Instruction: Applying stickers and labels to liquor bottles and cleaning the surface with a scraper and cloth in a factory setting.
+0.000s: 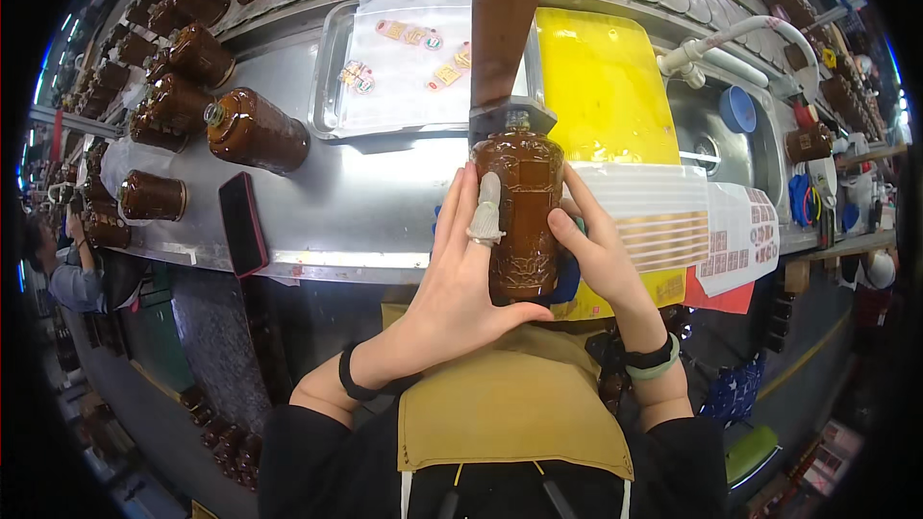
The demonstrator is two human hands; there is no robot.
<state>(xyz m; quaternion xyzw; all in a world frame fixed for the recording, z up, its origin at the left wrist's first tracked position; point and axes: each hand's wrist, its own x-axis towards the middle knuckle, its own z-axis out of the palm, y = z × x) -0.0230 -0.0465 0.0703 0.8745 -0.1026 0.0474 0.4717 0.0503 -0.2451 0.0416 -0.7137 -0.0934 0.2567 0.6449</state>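
A brown embossed bottle [527, 202] stands between my hands at the near edge of the counter. My left hand [452, 259] presses along its left side, fingers stretched upward and thumb near its base. A whitish finger cover [487, 214] sits on one left finger, which lies across the bottle's face. On the opposite side my right hand [601, 245] grips the bottle, thumb on its front; its other fingers are partly hidden behind it. A brown upright post [505, 29] with a grey block [519, 113] at its foot is over the bottle's neck.
A metal tray [332, 77] holds white paper with colourful stickers [409, 34]. Another brown bottle [258, 132] and a phone [242, 224] are at left. Rightward are a yellow sheet [606, 86], striped sheets [659, 216], and a sink [769, 135] with a blue bowl [737, 110].
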